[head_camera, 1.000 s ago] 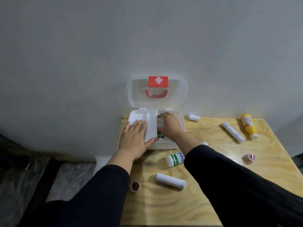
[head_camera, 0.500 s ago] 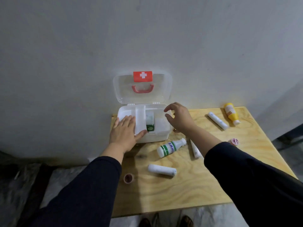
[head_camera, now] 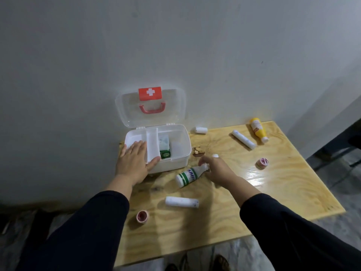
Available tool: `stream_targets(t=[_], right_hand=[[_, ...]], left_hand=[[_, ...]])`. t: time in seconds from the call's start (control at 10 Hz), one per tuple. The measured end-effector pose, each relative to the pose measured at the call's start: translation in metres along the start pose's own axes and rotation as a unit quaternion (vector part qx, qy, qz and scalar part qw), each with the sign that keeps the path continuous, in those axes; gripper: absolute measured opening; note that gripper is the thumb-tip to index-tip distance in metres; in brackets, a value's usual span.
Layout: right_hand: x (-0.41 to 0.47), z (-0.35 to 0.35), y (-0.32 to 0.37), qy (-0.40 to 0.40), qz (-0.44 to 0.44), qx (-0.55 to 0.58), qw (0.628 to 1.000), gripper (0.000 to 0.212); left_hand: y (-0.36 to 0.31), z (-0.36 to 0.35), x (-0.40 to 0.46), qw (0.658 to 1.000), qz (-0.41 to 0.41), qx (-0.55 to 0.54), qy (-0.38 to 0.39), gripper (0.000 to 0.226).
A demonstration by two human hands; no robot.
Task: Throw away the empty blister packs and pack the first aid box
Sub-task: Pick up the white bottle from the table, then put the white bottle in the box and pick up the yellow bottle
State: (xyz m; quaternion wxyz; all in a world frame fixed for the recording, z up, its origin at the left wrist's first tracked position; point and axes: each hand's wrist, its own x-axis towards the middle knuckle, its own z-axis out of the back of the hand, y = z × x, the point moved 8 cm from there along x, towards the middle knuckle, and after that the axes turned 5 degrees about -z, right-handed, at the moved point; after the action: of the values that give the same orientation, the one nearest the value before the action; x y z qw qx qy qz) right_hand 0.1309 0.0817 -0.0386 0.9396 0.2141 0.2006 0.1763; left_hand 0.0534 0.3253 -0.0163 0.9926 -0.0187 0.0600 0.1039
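The white first aid box [head_camera: 179, 153] stands open at the table's back left, its clear lid [head_camera: 150, 106] leaning on the wall. A green and white pack [head_camera: 164, 148] lies inside, beside a white divider. My left hand [head_camera: 133, 161] rests flat on the box's left front rim, fingers apart. My right hand [head_camera: 214, 167] reaches down at the neck of a white bottle with green stripes [head_camera: 190, 176] lying in front of the box. Its fingers touch the cap end, but I cannot tell whether they grip it. No blister pack is visible.
On the wooden table [head_camera: 273, 192] lie a white roll [head_camera: 181, 202], a red tape roll [head_camera: 142, 217], a pink tape roll [head_camera: 262, 162], a long white roll [head_camera: 243, 139], a yellow bottle [head_camera: 258, 130] and a small white roll [head_camera: 201, 130]. The table's right edge drops to the floor.
My right hand left the box, swung right, then came down to the striped bottle's neck. My left hand stayed on the box. The view shifted right.
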Motion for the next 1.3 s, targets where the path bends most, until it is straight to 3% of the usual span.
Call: stream_targets(t=[0.5,1.0,1.3], right_hand=[[-0.001,0.065,0.014,-0.067,0.024,0.139,0.988,0.028],[0.011,0.162,0.072,-0.198,0.075,0.098,0.972,0.029],[0.035,0.133,0.123,-0.196,0.107,0.119,0.968,0.032]], left_hand=[[0.0,-0.001,-0.002,1.0,-0.004,-0.003,0.004,0.087],[-0.003,0.004,-0.002,1.0,-0.005,-0.012,0.004,0.088],[-0.005,0.008,-0.002,1.0,-0.011,-0.01,0.01,0.086]])
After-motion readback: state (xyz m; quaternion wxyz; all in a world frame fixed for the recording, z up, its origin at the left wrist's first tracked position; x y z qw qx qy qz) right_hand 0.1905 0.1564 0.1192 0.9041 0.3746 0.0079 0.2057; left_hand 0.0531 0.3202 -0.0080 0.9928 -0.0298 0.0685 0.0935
